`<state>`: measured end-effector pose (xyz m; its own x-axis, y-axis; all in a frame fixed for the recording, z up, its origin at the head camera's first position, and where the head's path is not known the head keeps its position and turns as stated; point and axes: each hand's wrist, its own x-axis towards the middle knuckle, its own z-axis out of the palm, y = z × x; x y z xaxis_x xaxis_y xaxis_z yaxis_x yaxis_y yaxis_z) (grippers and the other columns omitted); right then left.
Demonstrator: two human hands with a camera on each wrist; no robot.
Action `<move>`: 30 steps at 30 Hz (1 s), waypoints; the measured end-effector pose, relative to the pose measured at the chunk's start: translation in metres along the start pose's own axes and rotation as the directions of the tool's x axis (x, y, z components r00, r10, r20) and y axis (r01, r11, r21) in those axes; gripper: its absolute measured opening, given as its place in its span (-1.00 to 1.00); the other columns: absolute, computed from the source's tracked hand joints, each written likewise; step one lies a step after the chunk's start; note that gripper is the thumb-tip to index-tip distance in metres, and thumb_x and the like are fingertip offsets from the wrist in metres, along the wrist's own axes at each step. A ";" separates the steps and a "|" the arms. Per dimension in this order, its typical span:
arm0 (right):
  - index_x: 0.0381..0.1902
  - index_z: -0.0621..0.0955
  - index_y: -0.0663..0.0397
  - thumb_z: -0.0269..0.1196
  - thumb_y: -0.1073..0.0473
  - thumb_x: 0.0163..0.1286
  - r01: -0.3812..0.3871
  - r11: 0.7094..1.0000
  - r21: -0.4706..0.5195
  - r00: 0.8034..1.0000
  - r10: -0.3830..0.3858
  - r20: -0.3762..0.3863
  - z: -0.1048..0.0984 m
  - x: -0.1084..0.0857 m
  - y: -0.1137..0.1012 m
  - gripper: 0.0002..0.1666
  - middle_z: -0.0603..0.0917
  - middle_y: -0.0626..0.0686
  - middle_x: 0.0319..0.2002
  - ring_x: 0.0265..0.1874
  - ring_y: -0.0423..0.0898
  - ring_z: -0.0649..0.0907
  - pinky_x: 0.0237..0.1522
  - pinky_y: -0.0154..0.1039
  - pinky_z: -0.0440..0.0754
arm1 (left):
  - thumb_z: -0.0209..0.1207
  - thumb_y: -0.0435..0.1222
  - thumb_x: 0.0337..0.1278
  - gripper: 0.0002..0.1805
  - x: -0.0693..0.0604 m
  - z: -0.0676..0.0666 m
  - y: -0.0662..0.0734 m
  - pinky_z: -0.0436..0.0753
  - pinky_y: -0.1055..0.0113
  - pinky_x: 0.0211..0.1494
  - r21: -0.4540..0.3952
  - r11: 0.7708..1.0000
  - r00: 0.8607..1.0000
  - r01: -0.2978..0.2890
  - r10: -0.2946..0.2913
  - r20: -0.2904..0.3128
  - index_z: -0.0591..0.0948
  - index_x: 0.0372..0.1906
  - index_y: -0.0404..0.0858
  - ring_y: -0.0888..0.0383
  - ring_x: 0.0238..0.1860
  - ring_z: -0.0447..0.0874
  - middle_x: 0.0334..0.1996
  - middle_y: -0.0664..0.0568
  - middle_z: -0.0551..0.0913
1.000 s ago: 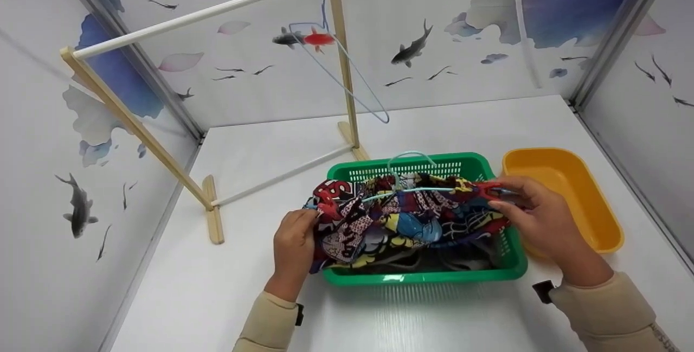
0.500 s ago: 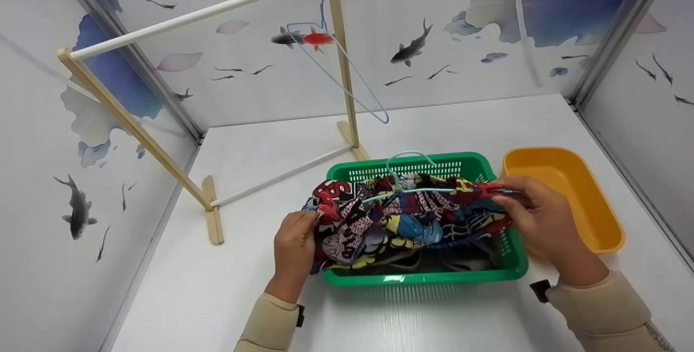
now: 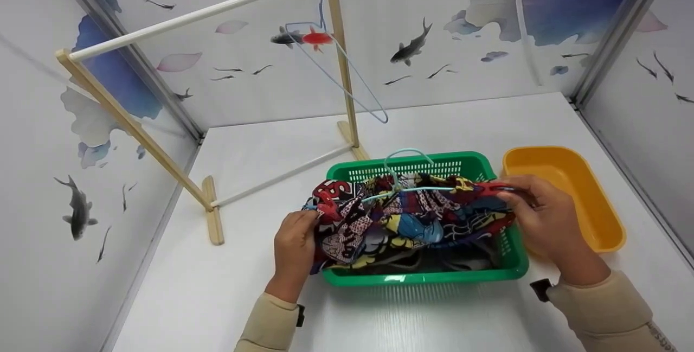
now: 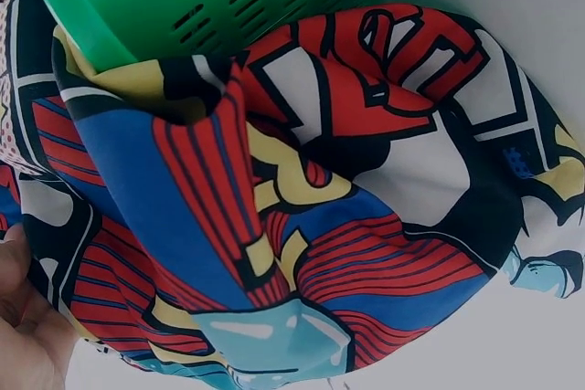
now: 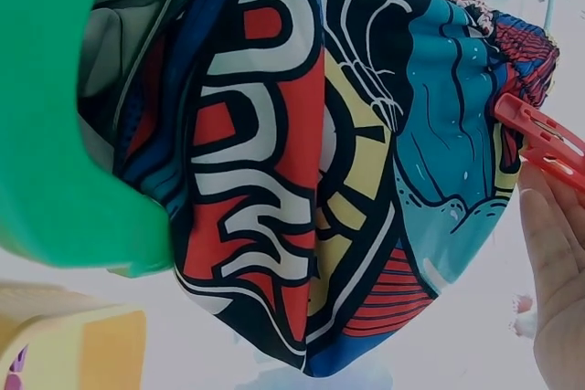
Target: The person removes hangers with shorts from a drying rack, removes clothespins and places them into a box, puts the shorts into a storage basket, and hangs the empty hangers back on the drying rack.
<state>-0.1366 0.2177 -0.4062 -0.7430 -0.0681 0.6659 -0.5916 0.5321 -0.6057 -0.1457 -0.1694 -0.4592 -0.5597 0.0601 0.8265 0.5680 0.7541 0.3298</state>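
A comic-print garment (image 3: 412, 227), brightly coloured, lies bunched over a green basket (image 3: 423, 277). A pale blue-green hanger (image 3: 423, 189) runs along its upper edge, hook upward. One red clothespin (image 3: 328, 205) sits at the garment's left end, beside my left hand (image 3: 294, 241), which grips the cloth there; its fingertips are partly hidden. At the other end, my right hand (image 3: 550, 216) pinches a second red clothespin (image 3: 486, 188) between thumb and fingers. In the right wrist view that clothespin (image 5: 544, 139) is at the gathered edge of the cloth, which hangs beside the basket.
Behind to the left stands a wooden rack (image 3: 133, 116) with a white top rail (image 3: 200, 11). A blue hanger (image 3: 358, 97) hangs from the rail's right end. A yellow tub (image 3: 596, 200) stands right of the basket. Dark grey cloth (image 3: 466, 257) lies inside the basket. Printed walls enclose the table.
My right thumb and fingers have drawn closer together on the clothespin's handles, and the hand has shifted slightly right. My left hand stays nearly still on the garment.
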 end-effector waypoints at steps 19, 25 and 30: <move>-0.25 0.63 0.37 0.33 0.57 0.06 0.018 0.999 0.048 1.000 -0.018 -0.011 -0.004 0.003 -0.001 -0.75 0.73 0.04 -0.24 -0.31 -0.46 0.64 -0.21 -0.63 0.55 | 0.32 -0.62 -0.12 -0.82 0.003 -0.002 0.001 0.68 0.25 -0.23 0.017 1.000 1.000 -0.014 0.014 0.018 0.70 -0.36 -0.37 0.02 -0.34 0.64 -0.42 -0.07 0.66; -0.29 0.64 0.33 0.36 0.65 -0.09 0.051 0.997 -0.059 0.999 -0.051 0.005 -0.006 0.006 -0.005 -0.65 0.71 0.19 -0.34 -0.30 -0.52 0.56 -0.23 -0.69 0.50 | 0.31 -0.63 -0.11 -0.82 0.005 -0.002 0.002 0.68 0.27 -0.24 0.029 0.999 0.999 -0.031 0.031 0.022 0.71 -0.36 -0.36 0.04 -0.35 0.63 -0.43 -0.05 0.65; -0.34 0.64 0.31 0.34 0.65 -0.06 0.048 0.997 -0.054 0.999 -0.047 0.005 -0.009 0.010 -0.008 -0.69 0.72 0.09 -0.36 -0.36 -0.48 0.55 -0.29 -0.69 0.50 | 0.29 -0.65 -0.09 -0.81 0.006 -0.002 0.003 0.68 0.31 -0.22 0.057 0.996 0.998 -0.063 0.061 0.036 0.69 -0.38 -0.35 0.07 -0.34 0.63 -0.43 -0.04 0.65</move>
<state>-0.1367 0.2202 -0.3907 -0.7158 -0.0977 0.6914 -0.6084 0.5731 -0.5489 -0.1460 -0.1676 -0.4527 -0.5458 0.1294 0.8279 0.5664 0.7850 0.2508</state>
